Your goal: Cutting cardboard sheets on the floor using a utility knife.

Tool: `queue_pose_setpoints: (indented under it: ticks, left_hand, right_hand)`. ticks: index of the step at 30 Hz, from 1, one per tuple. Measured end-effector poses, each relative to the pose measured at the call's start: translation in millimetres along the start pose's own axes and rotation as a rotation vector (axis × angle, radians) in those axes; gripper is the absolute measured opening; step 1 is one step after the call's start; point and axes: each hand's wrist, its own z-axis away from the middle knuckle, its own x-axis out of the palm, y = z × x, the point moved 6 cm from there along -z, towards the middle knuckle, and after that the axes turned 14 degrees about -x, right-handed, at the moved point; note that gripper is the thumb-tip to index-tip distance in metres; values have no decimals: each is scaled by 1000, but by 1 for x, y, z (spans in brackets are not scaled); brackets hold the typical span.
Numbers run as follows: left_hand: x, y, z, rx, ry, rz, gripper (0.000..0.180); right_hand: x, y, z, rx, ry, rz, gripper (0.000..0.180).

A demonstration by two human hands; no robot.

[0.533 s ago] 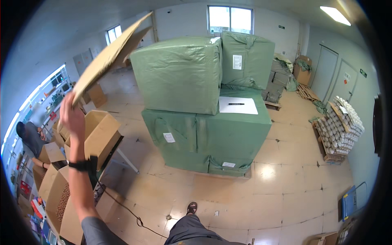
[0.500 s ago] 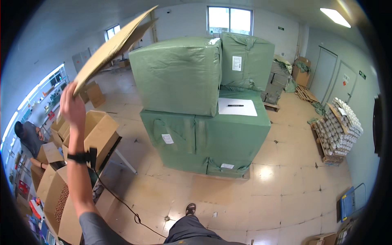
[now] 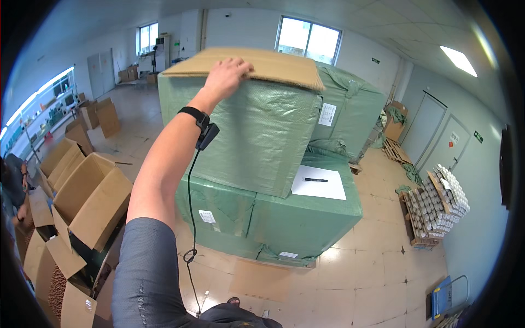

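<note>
My left hand, with a black band and device on its wrist, grips the near edge of a flattened cardboard sheet. Its fingers curl over the top; the thumb side is partly hidden. The sheet lies over the top of a large green-wrapped box, slightly blurred and jutting past its right corner. Below it is a wider layer of green-wrapped boxes. On that layer's top, right of the upper box, rest a white paper sheet and a black marker. My right hand is out of view.
Open cardboard boxes crowd the left, one holding small brown pieces, with another person's arm beside them. A black cable hangs from my wrist. At right stand a pallet of stacked trays and a blue cart.
My left hand has swung the cardboard sheet from raised at the left to over the top of the upper green box. The view has turned left.
</note>
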Motion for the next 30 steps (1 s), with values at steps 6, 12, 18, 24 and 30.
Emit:
queue_pose_setpoints:
  ticks: [6,12,18,24,30]
  left_hand:
    - [-36,4,65,-14,242,95,48]
    - [-4,110,375,-688,-328,593,17]
    - [-45,140,607,-1667,-1024,913,40]
    - [-83,57,699,-2135,-221,924,48]
    - [-146,-34,805,-2479,218,870,58]
  right_hand:
    - [17,-21,-56,-57,-126,166,38]
    - [77,-194,-132,-255,-552,-347,29]
    - [238,-426,-12,-435,-1128,-379,28]
    - [356,-468,81,-523,-1355,-233,31]
    - [444,-479,158,-797,-1491,111,36]
